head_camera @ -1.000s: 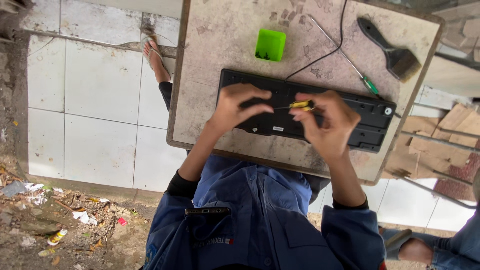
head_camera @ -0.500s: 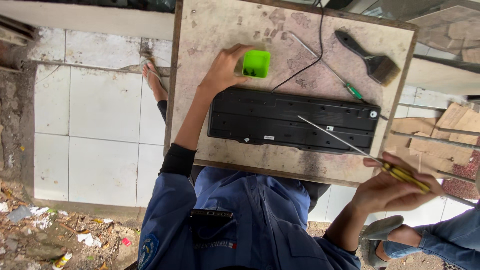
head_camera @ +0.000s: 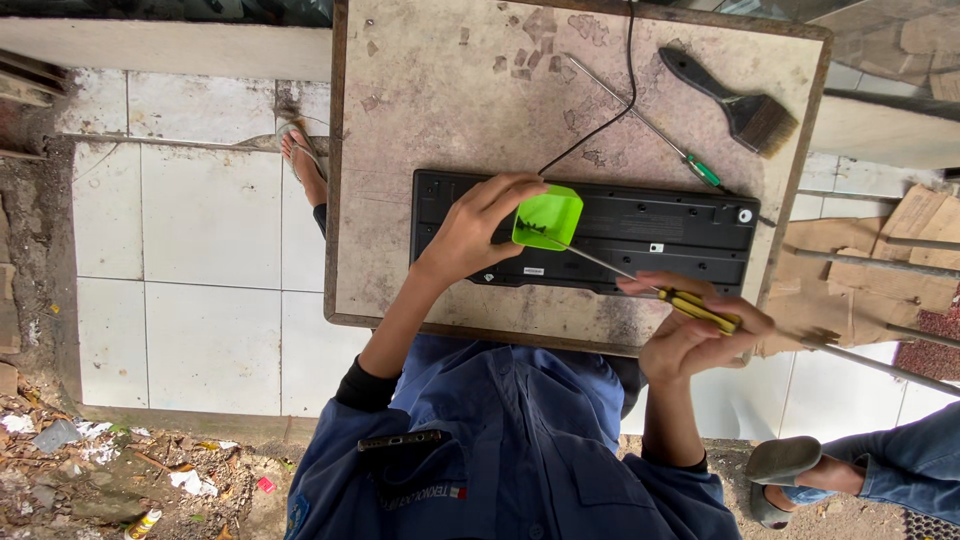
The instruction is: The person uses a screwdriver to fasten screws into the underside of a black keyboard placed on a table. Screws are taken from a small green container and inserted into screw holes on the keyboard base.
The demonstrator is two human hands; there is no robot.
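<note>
Left hand (head_camera: 478, 228): closed on the rim of a small green cup (head_camera: 547, 217), thumb and fingers pinching its near edge; cup tilted, lifted just above the keyboard.
Right hand (head_camera: 692, 335): wrapped shut around the yellow-and-black handle of a screwdriver (head_camera: 655, 290); shaft pointing toward 10 o'clock, tip at the mouth of the green cup.
Green cup: over the left-centre of the keyboard, open side facing the screwdriver tip; dark specks inside, too small to tell.
Keyboard (head_camera: 640, 225): black, lying face down across the middle of the counter; cable (head_camera: 610, 100) running off toward 12 o'clock.
Counter (head_camera: 440, 90): worn, stained top with dark wooden edging.
Green-handled screwdriver (head_camera: 655, 135): lying flat at 1 o'clock from the keyboard, handle end touching its far edge.
Brush (head_camera: 735, 105): black handle, brown bristles, at 2 o'clock, near the counter's corner.
Floor (head_camera: 180, 260): white tiles at 9 o'clock; litter at 7 o'clock.
Another person's sandalled foot (head_camera: 790, 470): at 4 o'clock, well apart from the hands.
</note>
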